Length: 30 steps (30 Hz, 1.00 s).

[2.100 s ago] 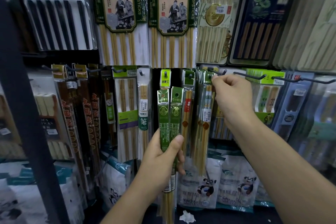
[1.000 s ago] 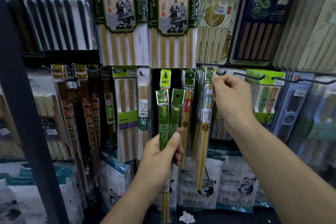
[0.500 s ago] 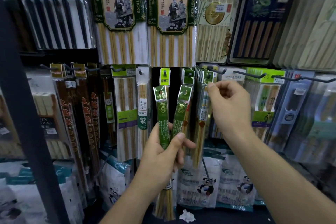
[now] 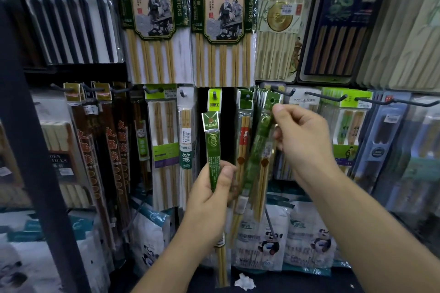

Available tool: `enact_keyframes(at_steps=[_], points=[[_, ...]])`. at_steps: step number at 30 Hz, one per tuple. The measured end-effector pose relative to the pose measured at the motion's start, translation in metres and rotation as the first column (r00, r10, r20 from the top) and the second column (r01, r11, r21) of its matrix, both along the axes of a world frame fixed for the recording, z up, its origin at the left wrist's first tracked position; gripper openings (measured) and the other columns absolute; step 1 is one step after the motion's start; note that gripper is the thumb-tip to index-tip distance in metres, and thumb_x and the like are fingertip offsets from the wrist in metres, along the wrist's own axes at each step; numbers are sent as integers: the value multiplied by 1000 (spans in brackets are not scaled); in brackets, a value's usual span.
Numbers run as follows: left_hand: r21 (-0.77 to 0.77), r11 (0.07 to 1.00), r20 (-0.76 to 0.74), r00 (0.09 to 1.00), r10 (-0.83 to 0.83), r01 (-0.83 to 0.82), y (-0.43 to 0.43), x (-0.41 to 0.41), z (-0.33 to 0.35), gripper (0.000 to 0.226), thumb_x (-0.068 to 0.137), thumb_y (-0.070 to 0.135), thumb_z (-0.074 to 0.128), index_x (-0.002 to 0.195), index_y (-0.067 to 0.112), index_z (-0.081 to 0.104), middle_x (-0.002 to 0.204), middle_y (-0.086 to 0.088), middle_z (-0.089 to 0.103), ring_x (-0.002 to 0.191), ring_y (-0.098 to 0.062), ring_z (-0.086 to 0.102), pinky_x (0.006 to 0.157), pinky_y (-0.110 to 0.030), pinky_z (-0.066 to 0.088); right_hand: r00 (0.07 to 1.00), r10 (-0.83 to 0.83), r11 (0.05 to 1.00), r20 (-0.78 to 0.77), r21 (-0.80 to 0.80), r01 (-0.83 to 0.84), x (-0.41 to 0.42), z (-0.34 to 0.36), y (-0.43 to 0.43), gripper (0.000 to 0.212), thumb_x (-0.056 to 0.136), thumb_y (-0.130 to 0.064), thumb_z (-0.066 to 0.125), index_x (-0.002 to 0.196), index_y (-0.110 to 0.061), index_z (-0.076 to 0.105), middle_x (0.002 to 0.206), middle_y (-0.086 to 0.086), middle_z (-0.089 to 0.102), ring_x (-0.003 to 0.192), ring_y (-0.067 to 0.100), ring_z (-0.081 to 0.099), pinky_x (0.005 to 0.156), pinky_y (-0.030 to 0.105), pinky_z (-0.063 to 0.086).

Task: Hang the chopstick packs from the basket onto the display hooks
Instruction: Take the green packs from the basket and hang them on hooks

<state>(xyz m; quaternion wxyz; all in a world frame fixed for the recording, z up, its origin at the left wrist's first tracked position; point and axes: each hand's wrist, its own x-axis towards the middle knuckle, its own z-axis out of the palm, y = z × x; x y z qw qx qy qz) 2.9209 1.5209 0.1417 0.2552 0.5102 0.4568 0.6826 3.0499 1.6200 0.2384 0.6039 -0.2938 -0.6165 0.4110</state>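
My left hand grips a green chopstick pack upright by its middle, bamboo ends hanging below the fist. A second green pack leans to the right from that hand; my right hand pinches its upper part just below the hang hole. Its top sits close to a dark display hook, in front of a bunch of packs hanging there. The basket is out of view.
Rows of hooks carry many chopstick packs: dark brown ones at left, large hotpot sets above. A bare hook juts out on the right. Panda-print bags stand on the shelf below. A dark upright post runs down the left.
My right hand left the hook where it hung a bamboo pack, dropped down and took the top of the second green pack, which has fanned out to the right from my left hand.
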Motion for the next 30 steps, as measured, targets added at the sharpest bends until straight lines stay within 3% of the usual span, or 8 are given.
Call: enact_keyframes(at_steps=[5, 10, 14, 17, 21, 24, 27, 30], points=[[-32, 998, 75, 996, -45, 48, -1, -1, 1, 35, 87, 66, 51, 81, 33, 63, 62, 9, 43, 55, -10, 40, 49, -29, 38, 990, -111, 990, 84, 94, 103, 0, 13, 16, 36, 103, -30, 57, 87, 2, 65, 63, 9, 45, 55, 14, 39, 52, 9, 39], [-36, 991, 129, 984, -119, 125, -2, -1, 1, 34, 85, 66, 53, 76, 34, 60, 61, 11, 41, 52, -7, 34, 45, -24, 30, 987, -148, 985, 55, 96, 142, -3, 15, 21, 41, 99, -24, 60, 75, 8, 54, 56, 5, 38, 52, 15, 35, 49, 7, 39], [-10, 990, 109, 984, -139, 141, -2, -3, 0, 29, 87, 65, 55, 78, 37, 61, 63, 10, 40, 51, -7, 33, 44, -26, 28, 982, -179, 980, 61, 94, 173, -4, 17, 22, 43, 97, -23, 60, 63, 0, 48, 48, -5, 34, 50, 14, 32, 60, 14, 45], [6, 991, 115, 984, -133, 133, -1, -4, -2, 35, 92, 64, 59, 96, 29, 58, 66, 2, 34, 52, -11, 30, 44, -33, 22, 977, -193, 977, 91, 114, 182, -4, 15, 23, 44, 94, -21, 61, 54, -11, 45, 46, -8, 35, 46, 11, 31, 68, 22, 47], [47, 996, 26, 996, -80, 79, 1, -4, 2, 28, 88, 63, 64, 105, 45, 52, 63, 6, 42, 47, -13, 33, 39, -28, 29, 959, -256, 959, 118, 158, 237, -1, 12, 26, 32, 91, -24, 68, 63, -9, 62, 51, -11, 52, 52, 6, 48, 72, 24, 49], [83, 995, -32, 998, -60, 62, 4, -2, 9, 28, 93, 54, 65, 116, 47, 50, 65, 9, 51, 44, -11, 41, 38, -26, 37, 954, -282, 952, 101, 156, 264, 4, 8, 20, 17, 91, -30, 71, 82, -16, 67, 66, -10, 60, 60, 0, 53, 63, 21, 49], [99, 989, -7, 994, -108, 108, 10, 4, 20, 20, 97, 42, 63, 116, 40, 55, 67, 9, 53, 43, -12, 44, 37, -25, 41, 984, -143, 979, 108, 159, 125, 7, 3, 8, 10, 95, -24, 68, 85, -24, 72, 72, -14, 69, 62, -6, 57, 57, 11, 47], [98, 985, 33, 989, -144, 140, 20, 15, 32, 10, 103, 31, 57, 112, 30, 62, 71, 3, 55, 45, -13, 46, 37, -26, 45, 991, 102, 994, 85, 35, -105, 8, 2, 1, 18, 98, -21, 66, 83, -25, 75, 77, -4, 74, 61, 4, 58, 48, 13, 42]])
